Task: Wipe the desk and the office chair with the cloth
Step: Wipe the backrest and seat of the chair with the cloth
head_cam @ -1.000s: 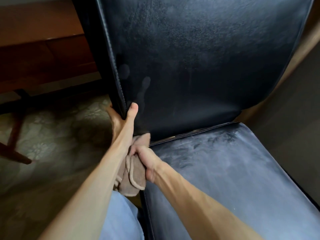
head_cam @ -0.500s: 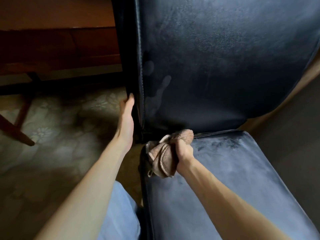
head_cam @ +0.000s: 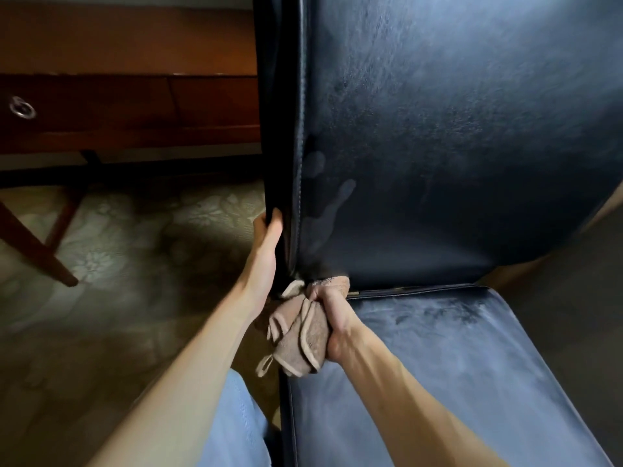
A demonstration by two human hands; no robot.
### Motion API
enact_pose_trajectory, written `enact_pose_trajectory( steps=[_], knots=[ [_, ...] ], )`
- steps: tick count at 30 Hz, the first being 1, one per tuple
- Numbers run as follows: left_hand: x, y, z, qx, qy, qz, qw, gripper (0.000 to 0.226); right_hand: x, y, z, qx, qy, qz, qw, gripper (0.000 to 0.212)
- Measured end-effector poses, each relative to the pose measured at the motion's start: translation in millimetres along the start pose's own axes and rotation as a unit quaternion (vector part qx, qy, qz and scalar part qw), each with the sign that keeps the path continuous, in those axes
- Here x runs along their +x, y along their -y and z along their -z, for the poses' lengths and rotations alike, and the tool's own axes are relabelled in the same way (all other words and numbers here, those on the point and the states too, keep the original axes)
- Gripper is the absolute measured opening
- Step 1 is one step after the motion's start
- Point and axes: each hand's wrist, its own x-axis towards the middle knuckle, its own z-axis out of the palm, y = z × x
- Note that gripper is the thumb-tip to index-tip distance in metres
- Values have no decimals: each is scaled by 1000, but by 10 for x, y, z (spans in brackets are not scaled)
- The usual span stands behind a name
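Your right hand (head_cam: 333, 318) is clenching the bunched cloth (head_cam: 296, 335) at the rear-left seat corner of the chair (head_cam: 455, 146); your left hand (head_cam: 268, 237) is gripping its backrest edge. Wadded like that, the cloth is probably skipping the crease, and the smudges (head_cam: 328, 210) above are risking getting missed.

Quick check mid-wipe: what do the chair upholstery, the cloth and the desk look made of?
Chair: likely leather or leatherette, semi-gloss; fine grain, stitched edge seam, finger smudges showing. Cloth: beige terry or microfibre, matte; fuzzy pile, bound hem. Desk: reddish-brown wood or veneer, polished; soft sheen on the drawer fronts.
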Motion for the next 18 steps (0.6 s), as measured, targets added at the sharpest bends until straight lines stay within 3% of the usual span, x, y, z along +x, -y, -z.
enact_pose_trajectory(
  steps=[3, 7, 10, 12, 14, 16, 18],
  knots=[
    [-73, -83, -19, 47, 0, 11, 999, 84, -264, 39, -27, 64, 78, -9, 995, 26],
    [-239, -246, -51, 138, -31, 19, 990, 65, -723, 139, -17, 78, 124, 24, 989, 32],
    [-422, -390, -4, 112, -31, 72, 991, 70, -1104, 237, -11, 77, 154, 49, 984, 34],
    [-509, -535, 16, 82, -18, 84, 993, 81, -1380, 330, -13, 94, 165, 94, 977, 32],
    [-539, -685, 14, 54, -10, 65, 996, 86, -1653, 503, -11, 75, 136, 210, 965, 27],
    [-548, -858, -4, 64, -55, 55, 995, 80, -1910, 771, -4, -34, -9, 413, 910, 28],
    [-522, -1003, -28, 92, -92, 54, 990, 71, -2142, 1046, -19, -198, -150, 578, 777, 52]
  ],
)
